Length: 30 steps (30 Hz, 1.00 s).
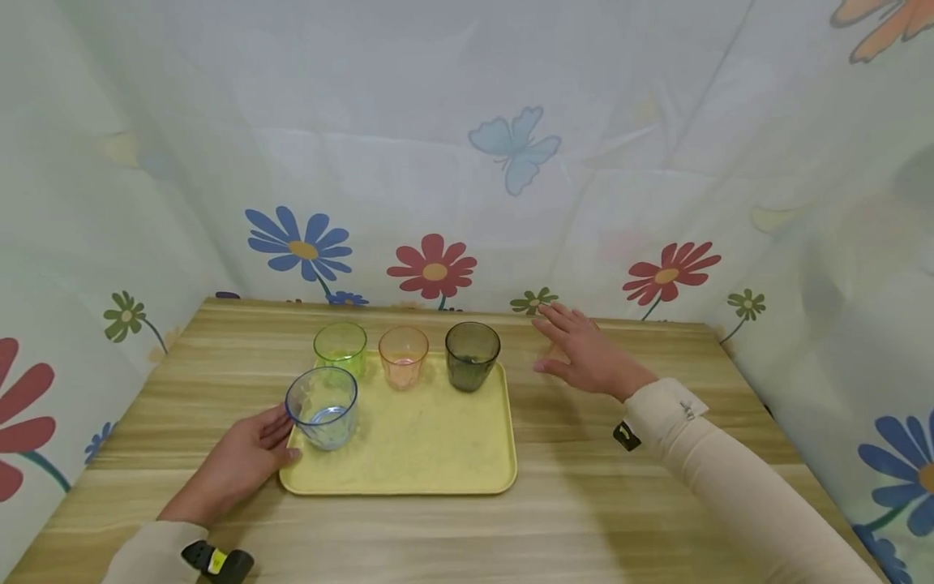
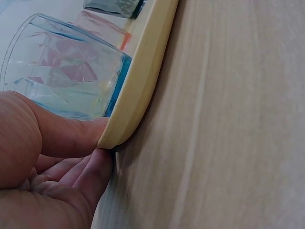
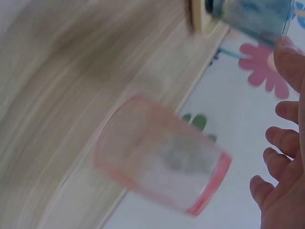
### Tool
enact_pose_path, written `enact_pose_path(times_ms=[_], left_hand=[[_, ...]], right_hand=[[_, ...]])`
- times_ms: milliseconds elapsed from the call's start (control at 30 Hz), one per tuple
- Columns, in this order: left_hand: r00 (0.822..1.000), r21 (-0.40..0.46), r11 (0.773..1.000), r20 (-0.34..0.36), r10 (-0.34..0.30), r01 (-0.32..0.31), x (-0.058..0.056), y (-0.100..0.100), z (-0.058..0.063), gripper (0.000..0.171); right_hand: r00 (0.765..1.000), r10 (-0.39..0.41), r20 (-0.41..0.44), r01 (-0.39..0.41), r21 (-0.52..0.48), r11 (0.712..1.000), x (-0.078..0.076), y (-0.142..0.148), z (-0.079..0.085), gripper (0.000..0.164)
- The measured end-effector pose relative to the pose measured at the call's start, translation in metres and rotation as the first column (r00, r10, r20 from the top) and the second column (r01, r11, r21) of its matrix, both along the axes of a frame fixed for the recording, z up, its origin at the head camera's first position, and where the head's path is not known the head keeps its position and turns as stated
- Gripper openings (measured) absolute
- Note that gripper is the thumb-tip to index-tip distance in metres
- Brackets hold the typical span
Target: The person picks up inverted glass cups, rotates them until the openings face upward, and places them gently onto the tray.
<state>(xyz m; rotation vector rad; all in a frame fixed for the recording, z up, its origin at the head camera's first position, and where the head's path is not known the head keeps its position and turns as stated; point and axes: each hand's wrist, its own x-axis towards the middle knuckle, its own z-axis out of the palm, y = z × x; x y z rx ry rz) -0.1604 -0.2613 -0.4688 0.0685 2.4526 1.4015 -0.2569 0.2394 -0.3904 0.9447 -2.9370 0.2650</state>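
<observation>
My left hand (image 1: 248,458) grips the near left corner of a yellow tray (image 1: 416,454). In the left wrist view, its thumb lies over the tray rim (image 2: 138,90) with fingers beneath. Beside that thumb, a clear cup with a blue rim (image 1: 324,422) stands upright on the tray. My right hand (image 1: 594,357) hovers right of the tray, fingers spread, holding nothing. Close by it is a pinkish clear cup (image 3: 162,152), apparently upside down on the table; the hand mostly hides it in the head view. It looks blurred in the right wrist view.
Along the tray's back stand a green cup (image 1: 340,349), an orange cup (image 1: 403,357) and a dark grey cup (image 1: 472,357), all upright. Beneath lies a wood-grain table (image 1: 409,539). A flowered cloth (image 1: 365,186) rises behind the table and on both sides.
</observation>
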Motion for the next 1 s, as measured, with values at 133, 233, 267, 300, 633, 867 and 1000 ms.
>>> enact_pose_path(times_ms=[133, 233, 267, 300, 633, 867, 1000], left_hand=[[1.0, 0.004, 1.0, -0.001, 0.001, -0.001, 0.0, 0.0, 0.001, 0.083], [1.0, 0.001, 1.0, -0.006, 0.001, -0.001, 0.001, 0.0, 0.001, 0.082], [1.0, -0.002, 1.0, -0.006, 0.0, 0.0, 0.001, 0.0, 0.002, 0.082], [1.0, -0.002, 1.0, -0.008, -0.001, 0.0, 0.001, 0.0, 0.002, 0.082], [1.0, -0.002, 1.0, -0.022, -0.004, 0.004, 0.002, -0.002, -0.001, 0.082], [1.0, 0.013, 1.0, -0.018, 0.005, -0.005, 0.002, -0.002, -0.002, 0.081], [1.0, 0.025, 1.0, -0.024, 0.003, -0.002, 0.001, -0.001, -0.001, 0.081]], right_hand=[[0.997, -0.061, 0.05, 0.06, 0.019, 0.998, -0.006, 0.013, 0.0, 0.074], [0.994, -0.088, 0.065, 0.086, 0.043, 0.995, -0.01, 0.022, -0.002, 0.071], [0.994, -0.091, 0.063, 0.088, 0.048, 0.995, -0.011, 0.024, -0.002, 0.07], [0.993, -0.098, 0.065, 0.094, 0.052, 0.994, -0.013, 0.027, -0.003, 0.069], [0.97, -0.204, 0.131, 0.205, 0.006, 0.979, -0.023, 0.03, -0.008, 0.059], [0.957, -0.262, 0.126, 0.266, -0.015, 0.964, -0.029, 0.019, -0.006, 0.057], [0.954, -0.27, 0.131, 0.276, -0.024, 0.961, -0.029, 0.021, -0.002, 0.056]])
